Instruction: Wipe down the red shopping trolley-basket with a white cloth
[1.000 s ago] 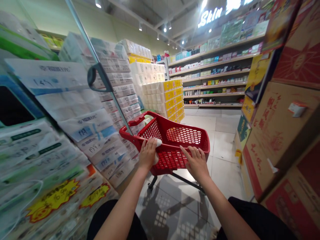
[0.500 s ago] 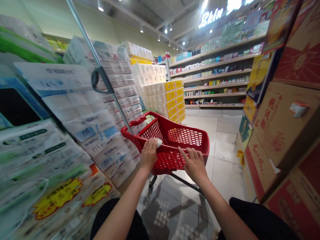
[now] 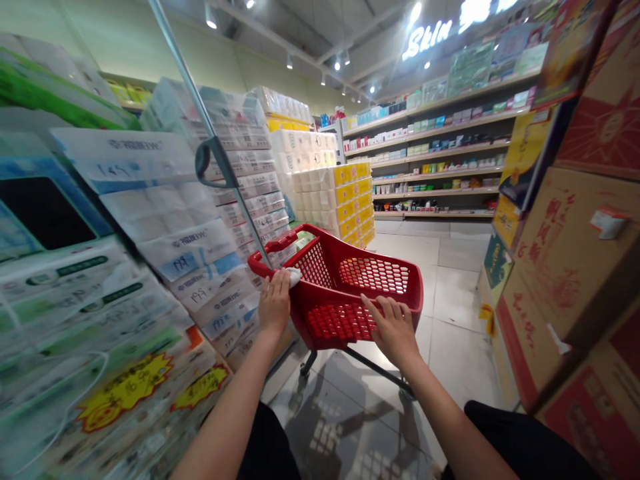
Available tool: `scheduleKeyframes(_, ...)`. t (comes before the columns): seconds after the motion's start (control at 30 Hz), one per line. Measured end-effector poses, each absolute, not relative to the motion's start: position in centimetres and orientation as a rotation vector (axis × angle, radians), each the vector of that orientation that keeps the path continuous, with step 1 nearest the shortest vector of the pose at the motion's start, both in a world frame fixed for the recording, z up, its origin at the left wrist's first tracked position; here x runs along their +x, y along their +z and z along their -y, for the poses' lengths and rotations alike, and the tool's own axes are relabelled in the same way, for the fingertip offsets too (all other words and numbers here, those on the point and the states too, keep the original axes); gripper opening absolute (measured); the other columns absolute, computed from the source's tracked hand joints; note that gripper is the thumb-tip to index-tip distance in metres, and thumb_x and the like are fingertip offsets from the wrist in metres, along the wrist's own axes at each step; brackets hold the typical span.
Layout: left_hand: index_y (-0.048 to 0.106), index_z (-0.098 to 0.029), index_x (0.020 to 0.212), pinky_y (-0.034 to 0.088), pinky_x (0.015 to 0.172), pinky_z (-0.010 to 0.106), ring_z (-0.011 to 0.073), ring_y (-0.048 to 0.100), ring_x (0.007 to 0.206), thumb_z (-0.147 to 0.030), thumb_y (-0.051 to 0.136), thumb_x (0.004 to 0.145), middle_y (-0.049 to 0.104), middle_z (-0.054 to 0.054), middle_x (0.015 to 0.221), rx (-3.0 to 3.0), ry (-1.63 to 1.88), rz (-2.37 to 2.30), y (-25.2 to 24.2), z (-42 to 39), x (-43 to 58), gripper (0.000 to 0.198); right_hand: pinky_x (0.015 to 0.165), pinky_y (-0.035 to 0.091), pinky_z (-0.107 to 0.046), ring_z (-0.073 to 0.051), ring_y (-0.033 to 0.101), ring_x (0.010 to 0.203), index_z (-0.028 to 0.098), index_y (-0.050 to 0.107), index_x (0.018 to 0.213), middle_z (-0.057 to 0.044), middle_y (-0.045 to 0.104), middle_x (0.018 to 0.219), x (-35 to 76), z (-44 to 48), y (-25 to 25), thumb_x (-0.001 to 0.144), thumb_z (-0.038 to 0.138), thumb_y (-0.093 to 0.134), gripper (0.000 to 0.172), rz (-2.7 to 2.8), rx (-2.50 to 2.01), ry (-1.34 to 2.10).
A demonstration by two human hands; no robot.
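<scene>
A red shopping cart (image 3: 370, 267) stands side-on in front of me, its handle end to the left. My left hand (image 3: 275, 300) is closed on a white cloth (image 3: 294, 276), pressed on the cart's near rim close to the handle. Further right, my right hand (image 3: 395, 327) rests on the same rim with its fingers apart and nothing visible in it. A metal pole (image 3: 193, 87) with a grey grip (image 3: 217, 162) rises from the handle end and leans to the upper left.
Packs of tissue paper (image 3: 185, 247) are stacked at the left, with yellow-and-white packs (image 3: 350, 200) behind the cart. Cardboard boxes (image 3: 575, 247) line the right side. Shelves of small goods (image 3: 440, 153) stand at the back, beyond the tiled floor (image 3: 455, 293).
My left hand has slid left along the rim with the white cloth, towards the handle. My right hand stays at the same part of the rim. The view has shifted slightly.
</scene>
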State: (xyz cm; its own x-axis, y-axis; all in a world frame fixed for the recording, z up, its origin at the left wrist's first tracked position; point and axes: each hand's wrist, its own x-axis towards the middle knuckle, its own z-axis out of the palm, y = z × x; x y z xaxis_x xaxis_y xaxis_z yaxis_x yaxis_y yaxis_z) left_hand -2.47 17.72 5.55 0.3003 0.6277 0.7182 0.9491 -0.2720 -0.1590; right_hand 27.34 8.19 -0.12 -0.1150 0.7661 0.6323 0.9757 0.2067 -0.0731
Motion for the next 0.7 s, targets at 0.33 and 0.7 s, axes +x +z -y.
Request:
scheduleKeyframes(0.33,0.039,-0.016,0.143,0.015,0.121,0.045,0.0210,0.035,0.139,-0.011,0.035,0.090,0.042,0.009,0.148,-2.145,-0.585,1.264,6.4,-17.5,-1.9,0.054,0.105,0.024,-0.047,-0.027,0.038,0.124,0.038,0.019,0.151,-0.006,0.047,0.134,28.2,-8.6,-0.5,0.080,0.015,0.050,0.081,1.934,-1.613,-0.525)
scheduleKeyframes(0.7,0.037,-0.015,0.144,0.019,0.120,0.044,0.0197,0.030,0.142,-0.008,0.036,0.087,0.035,0.010,0.152,-2.149,-0.614,1.284,3.6,-16.4,1.8,0.058,0.106,0.024,-0.048,-0.028,0.038,0.125,0.038,0.023,0.150,-0.006,0.048,0.133,28.0,-8.6,-0.4,0.080,0.019,0.053,0.078,1.917,-1.632,-0.516)
